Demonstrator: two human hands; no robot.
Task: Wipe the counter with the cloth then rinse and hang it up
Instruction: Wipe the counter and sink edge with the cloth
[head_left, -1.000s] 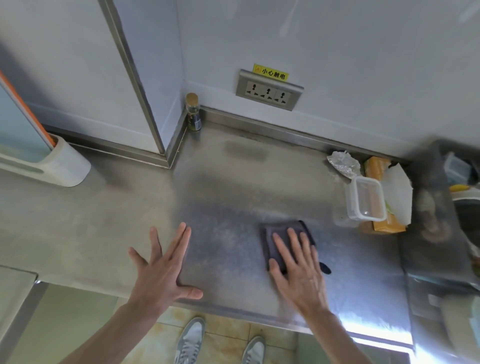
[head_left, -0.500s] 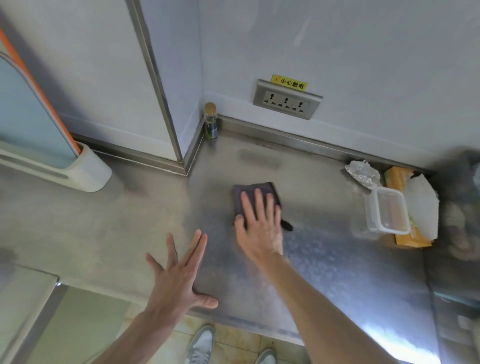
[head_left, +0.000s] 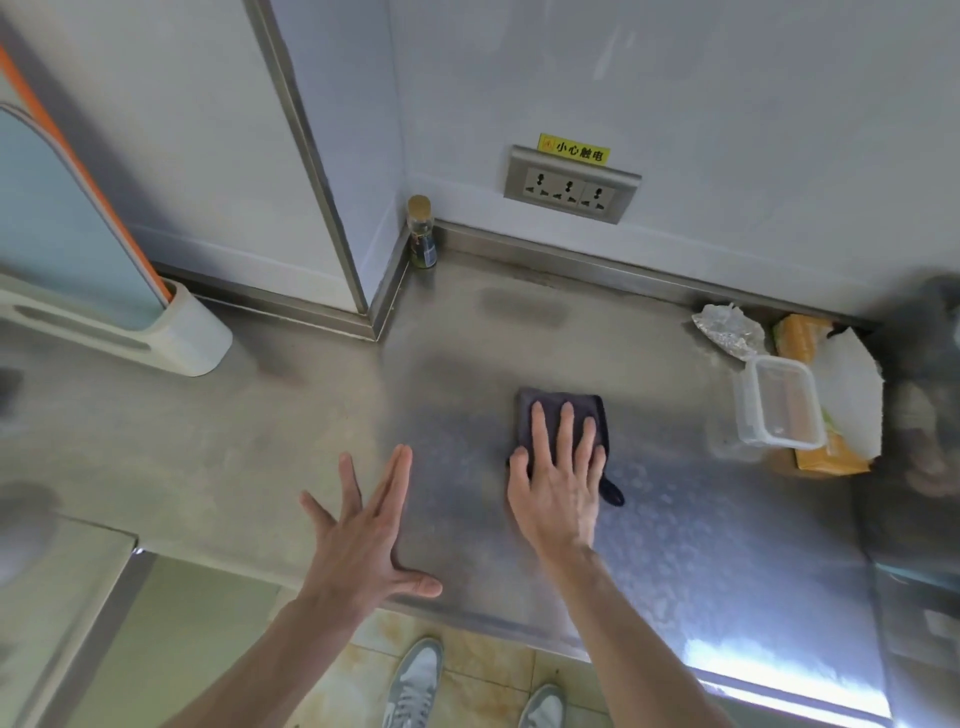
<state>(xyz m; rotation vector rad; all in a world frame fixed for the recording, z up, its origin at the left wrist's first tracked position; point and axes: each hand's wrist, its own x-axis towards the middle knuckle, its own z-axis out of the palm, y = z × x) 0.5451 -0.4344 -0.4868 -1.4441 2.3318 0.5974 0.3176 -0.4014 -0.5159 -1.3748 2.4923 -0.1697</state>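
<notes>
A dark folded cloth lies flat on the steel counter, near its middle. My right hand presses down on the cloth with straight, spread fingers; a dark corner of the cloth sticks out to the right of the palm. My left hand rests flat on the counter near the front edge, fingers spread, holding nothing. The counter around the cloth looks streaked and wet.
A small cork-topped bottle stands in the back corner below a wall socket. At the right are a clear plastic box, a yellow tissue pack and crumpled foil. A white holder sits left.
My right hand has slid the cloth away from the front edge toward the middle of the counter, then a little to the right. My left hand has stayed flat near the edge.
</notes>
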